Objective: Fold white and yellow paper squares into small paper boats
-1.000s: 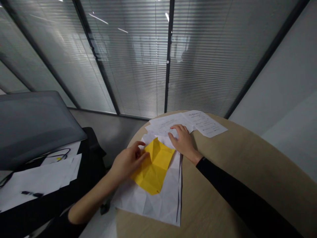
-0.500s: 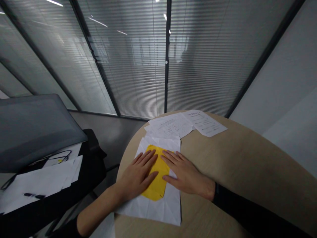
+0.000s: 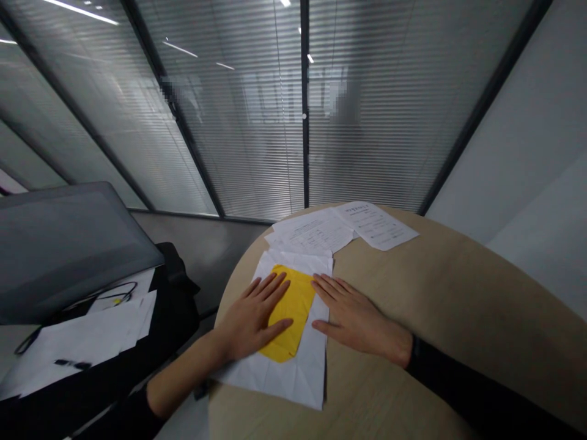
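Right grip (image 3: 351, 315) slid rightward | left grip (image 3: 254, 315) on yellow paper (image 3: 298, 302) | both splayed apart | printed pages (image 3: 378, 226) beyond

This is an office space, walled with glass partitions (image 3: 34, 146) in dark frames (image 3: 305, 85), with slatted blinds (image 3: 385, 159) and a bright strip light (image 3: 81, 11) showing in the panes. Printed sheets (image 3: 376, 226) lie on a round-edged, wood-toned table (image 3: 440, 299). At left, a grey panel (image 3: 68, 244), perhaps a screen, stands beside loose papers (image 3: 98, 333) and a dark pen (image 3: 83, 366).

Left hand (image 3: 254, 318) spread on yellow paper (image 3: 298, 299); right hand (image 3: 355, 318) perhaps touching it.
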A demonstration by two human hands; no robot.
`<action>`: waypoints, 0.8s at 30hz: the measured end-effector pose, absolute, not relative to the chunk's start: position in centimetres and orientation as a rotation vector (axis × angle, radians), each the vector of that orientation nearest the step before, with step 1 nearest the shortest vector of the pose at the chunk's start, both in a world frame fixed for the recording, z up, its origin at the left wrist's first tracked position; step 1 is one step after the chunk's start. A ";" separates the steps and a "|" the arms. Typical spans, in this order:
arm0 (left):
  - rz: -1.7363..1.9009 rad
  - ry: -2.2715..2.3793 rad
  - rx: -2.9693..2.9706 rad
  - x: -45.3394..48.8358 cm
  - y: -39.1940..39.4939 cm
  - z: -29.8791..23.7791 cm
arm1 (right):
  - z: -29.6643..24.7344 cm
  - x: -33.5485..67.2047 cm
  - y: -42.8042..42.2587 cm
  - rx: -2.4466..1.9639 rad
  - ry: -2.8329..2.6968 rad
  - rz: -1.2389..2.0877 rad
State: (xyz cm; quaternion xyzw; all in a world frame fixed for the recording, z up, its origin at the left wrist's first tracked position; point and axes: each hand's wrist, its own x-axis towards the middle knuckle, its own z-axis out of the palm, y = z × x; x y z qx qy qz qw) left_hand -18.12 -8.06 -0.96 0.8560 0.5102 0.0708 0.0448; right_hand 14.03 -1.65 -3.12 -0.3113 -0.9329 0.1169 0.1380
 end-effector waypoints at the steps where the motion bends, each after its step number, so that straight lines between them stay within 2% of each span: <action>1: 0.214 1.557 2.614 -18.2 -7.9 -1.0 | -3.2 14.4 -1.5 -0.904 -2.690 0.327; 10: 0.237 1.576 2.669 -18.8 -7.0 0.3 | -4.4 18.3 -1.5 -0.955 -2.599 0.312; 17: 0.254 1.561 2.711 -16.6 -10.8 3.2 | -4.7 21.1 -2.6 -0.981 -2.593 0.370; 24: 0.232 1.399 2.732 -14.9 -11.6 0.9 | -5.2 23.5 -3.3 -1.026 -2.541 0.370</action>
